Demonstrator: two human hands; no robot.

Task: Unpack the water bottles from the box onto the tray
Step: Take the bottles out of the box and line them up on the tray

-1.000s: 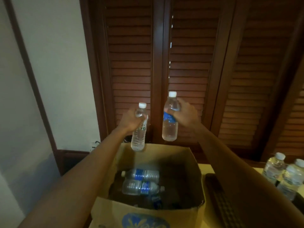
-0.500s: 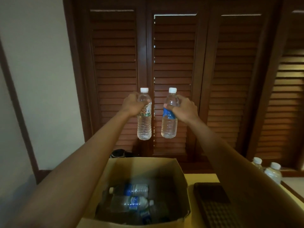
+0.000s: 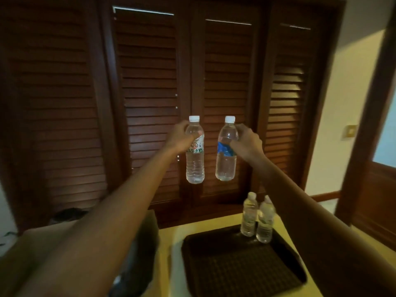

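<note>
nothing here can be read. the white label with a round emblem point(image 3: 195, 146) on the bottle in the left hand is too blurred for words, and the blue label point(image 3: 224, 150) on the bottle in the right hand shows no legible print.

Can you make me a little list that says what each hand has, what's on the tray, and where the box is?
left hand: holds the white-label bottle upright in the air
right hand: holds the blue-label bottle upright in the air
tray: dark, on the pale table, below the right arm
bottles on tray: two, standing side by side at the far right corner
box: cardboard, left of the tray, mostly hidden by the left arm
inside of box: cannot tell
</note>
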